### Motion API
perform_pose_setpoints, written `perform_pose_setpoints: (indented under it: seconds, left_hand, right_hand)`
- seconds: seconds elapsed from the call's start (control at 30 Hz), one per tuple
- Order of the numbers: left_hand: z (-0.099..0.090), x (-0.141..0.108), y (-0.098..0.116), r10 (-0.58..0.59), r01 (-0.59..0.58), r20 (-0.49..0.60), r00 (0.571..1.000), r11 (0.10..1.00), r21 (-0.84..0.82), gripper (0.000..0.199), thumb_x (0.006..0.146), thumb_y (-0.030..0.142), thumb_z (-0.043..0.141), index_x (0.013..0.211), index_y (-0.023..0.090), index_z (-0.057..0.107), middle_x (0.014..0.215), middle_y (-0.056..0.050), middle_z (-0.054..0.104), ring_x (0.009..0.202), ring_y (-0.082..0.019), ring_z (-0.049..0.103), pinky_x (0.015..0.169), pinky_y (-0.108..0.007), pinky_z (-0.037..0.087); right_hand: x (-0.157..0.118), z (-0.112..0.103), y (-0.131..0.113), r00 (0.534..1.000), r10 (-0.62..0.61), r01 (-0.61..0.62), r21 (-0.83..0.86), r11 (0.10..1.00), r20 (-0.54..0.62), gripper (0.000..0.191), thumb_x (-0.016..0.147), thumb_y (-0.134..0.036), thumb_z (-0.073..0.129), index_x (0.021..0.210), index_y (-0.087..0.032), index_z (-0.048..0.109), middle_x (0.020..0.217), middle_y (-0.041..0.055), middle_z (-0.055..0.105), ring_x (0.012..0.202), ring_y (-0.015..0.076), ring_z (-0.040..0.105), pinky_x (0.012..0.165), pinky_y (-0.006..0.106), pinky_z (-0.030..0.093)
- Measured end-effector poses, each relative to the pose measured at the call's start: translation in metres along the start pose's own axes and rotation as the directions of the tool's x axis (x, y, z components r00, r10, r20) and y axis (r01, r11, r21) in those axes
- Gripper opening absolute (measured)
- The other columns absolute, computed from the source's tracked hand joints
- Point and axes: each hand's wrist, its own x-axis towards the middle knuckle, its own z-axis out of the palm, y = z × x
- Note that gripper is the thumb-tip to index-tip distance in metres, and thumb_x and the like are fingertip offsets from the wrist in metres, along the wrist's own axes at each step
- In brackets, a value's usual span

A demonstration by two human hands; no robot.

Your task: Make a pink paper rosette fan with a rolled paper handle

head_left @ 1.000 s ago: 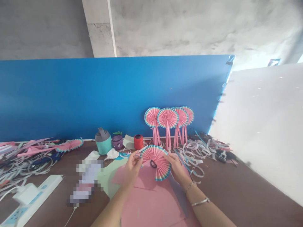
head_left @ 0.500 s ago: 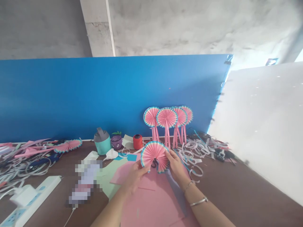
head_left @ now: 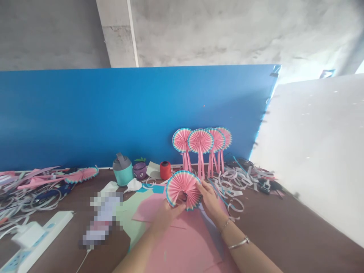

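Both forearms reached up from the lower edge of the view, angled inward so that the two hands came near each other but stayed apart. The left hand [head_left: 170, 212] was slightly lower, its back partly in view, its thumb [head_left: 179, 209] stretched toward the right hand [head_left: 209, 197]; blur softened its other fingers. The right hand leaned inward, thumb and fingers bent together in a pinch. The right wrist [head_left: 225, 223] looked nearly in line with its forearm [head_left: 248, 248].
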Motion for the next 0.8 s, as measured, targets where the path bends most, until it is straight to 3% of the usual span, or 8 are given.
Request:
perform_pose_setpoints:
  seconds: [0.1, 0.33, 0.53, 0.8]
  left_hand:
    - [0.003, -0.001, 0.0, 0.077, -0.072, -0.049, 0.996, 0.993, 0.098, 0.033, 0.07, 0.034, 0.071, 0.097, 0.015, 0.073, 0.1, -0.011, 0.074, 0.101, -0.03, 0.065, 0.092, -0.04, 0.047]
    - [0.008, -0.005, -0.001, 0.159, -0.16, 0.019, 0.987, 0.972, 0.174, 0.028, 0.078, 0.036, 0.065, 0.098, 0.018, 0.073, 0.112, -0.009, 0.072, 0.112, -0.028, 0.061, 0.1, -0.04, 0.043]
    - [0.011, -0.004, 0.001, 0.074, -0.071, -0.017, 0.997, 0.991, 0.114, 0.019, 0.071, 0.027, 0.068, 0.086, 0.018, 0.075, 0.088, -0.009, 0.076, 0.09, -0.028, 0.068, 0.088, -0.042, 0.051]
    - [0.001, 0.01, -0.019, -0.013, 0.012, -0.06, 0.998, 1.0, -0.009, 0.042, 0.062, 0.038, 0.076, 0.096, 0.014, 0.07, 0.077, -0.006, 0.072, 0.075, -0.021, 0.067, 0.074, -0.031, 0.051]
  right_hand:
    - [0.001, -0.001, 0.002, 0.999, 0.036, -0.035, 0.031, 0.999, -0.017, 0.028, 0.067, -0.048, 0.076, 0.082, -0.024, 0.071, 0.087, 0.0015, 0.072, 0.086, 0.0231, 0.062, 0.072, 0.029, 0.046]
    - [-0.003, 0.002, 0.0, 0.997, 0.081, -0.081, 0.031, 0.996, -0.009, 0.032, 0.067, -0.048, 0.075, 0.09, -0.026, 0.07, 0.094, 0.0008, 0.072, 0.089, 0.0241, 0.063, 0.07, 0.029, 0.048]
    - [-0.004, 0.003, 0.002, 0.996, 0.084, -0.083, 0.007, 0.996, -0.02, 0.034, 0.067, -0.05, 0.075, 0.09, -0.025, 0.069, 0.091, 0.001, 0.072, 0.084, 0.0228, 0.063, 0.067, 0.028, 0.047]
    - [0.0, 0.0, -0.003, 0.999, 0.042, -0.042, 0.017, 0.999, 0.012, 0.03, 0.068, -0.05, 0.075, 0.083, -0.025, 0.068, 0.089, 0.0005, 0.072, 0.083, 0.023, 0.063, 0.071, 0.03, 0.047]
